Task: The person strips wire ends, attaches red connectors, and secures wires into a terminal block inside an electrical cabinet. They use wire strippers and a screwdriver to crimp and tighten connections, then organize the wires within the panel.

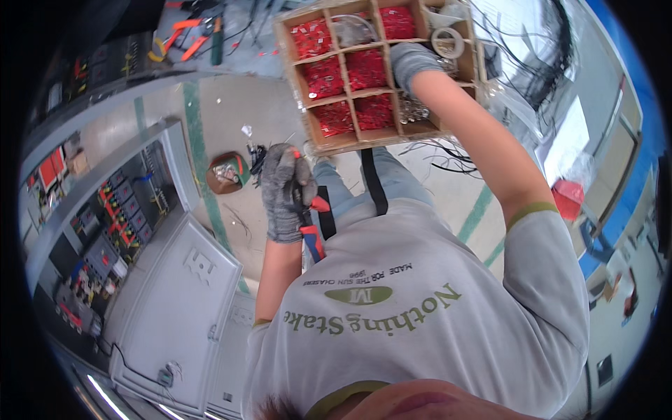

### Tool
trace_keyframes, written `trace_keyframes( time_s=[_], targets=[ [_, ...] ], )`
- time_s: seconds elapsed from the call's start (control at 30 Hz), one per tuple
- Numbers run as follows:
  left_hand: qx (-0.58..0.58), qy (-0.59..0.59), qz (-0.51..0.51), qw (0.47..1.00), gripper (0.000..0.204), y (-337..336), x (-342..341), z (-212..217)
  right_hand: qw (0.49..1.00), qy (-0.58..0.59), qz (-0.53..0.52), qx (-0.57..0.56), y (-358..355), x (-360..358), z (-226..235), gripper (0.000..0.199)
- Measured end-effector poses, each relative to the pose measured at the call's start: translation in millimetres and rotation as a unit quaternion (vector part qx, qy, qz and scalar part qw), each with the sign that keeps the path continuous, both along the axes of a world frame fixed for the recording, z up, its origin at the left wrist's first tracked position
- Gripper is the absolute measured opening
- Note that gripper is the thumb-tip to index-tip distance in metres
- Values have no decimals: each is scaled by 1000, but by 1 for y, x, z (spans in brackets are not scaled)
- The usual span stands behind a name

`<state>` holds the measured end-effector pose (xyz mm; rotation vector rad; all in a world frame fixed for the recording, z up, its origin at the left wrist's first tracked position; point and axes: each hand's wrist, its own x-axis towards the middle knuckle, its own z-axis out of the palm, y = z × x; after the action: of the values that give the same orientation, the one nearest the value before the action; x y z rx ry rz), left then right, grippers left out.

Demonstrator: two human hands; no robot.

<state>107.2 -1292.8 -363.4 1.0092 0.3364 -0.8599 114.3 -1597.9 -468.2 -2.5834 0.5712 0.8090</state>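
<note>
My left hand (283,189), in a grey work glove, is shut on a crimping tool with red and blue handles (313,234), held in front of my chest, with small wire ends sticking out above the fist. My right hand (411,59), also in a grey glove, reaches into a cardboard box with divided compartments (290,66). Most compartments hold red wire terminals (365,68); others hold clear bags and a roll of tape (448,42). The fingers are buried among the compartments, so I cannot tell if they hold anything.
An open electrical cabinet (115,224) with coloured wiring stands at the left, its grey door (182,308) swung out. A small brown container (225,173) sits on the floor. Orange-handled pliers (183,35) lie at the top left. Black wire bundles (546,63) hang at the right, near a red bin (567,198).
</note>
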Motion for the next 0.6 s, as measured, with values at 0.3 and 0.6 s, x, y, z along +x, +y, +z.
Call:
trace_keyframes(
  time_s=[0.3, 0.6],
  targets=[
    [34, 2, -2, 999, 11, 1, 9, 6, 986, 112, 113, -50, -1, 2, 33, 25],
    [27, -27, -30, 999, 14, -1, 13, 2, 858, -202, -264, 390, -24, -62, 67, 18]
  ],
)
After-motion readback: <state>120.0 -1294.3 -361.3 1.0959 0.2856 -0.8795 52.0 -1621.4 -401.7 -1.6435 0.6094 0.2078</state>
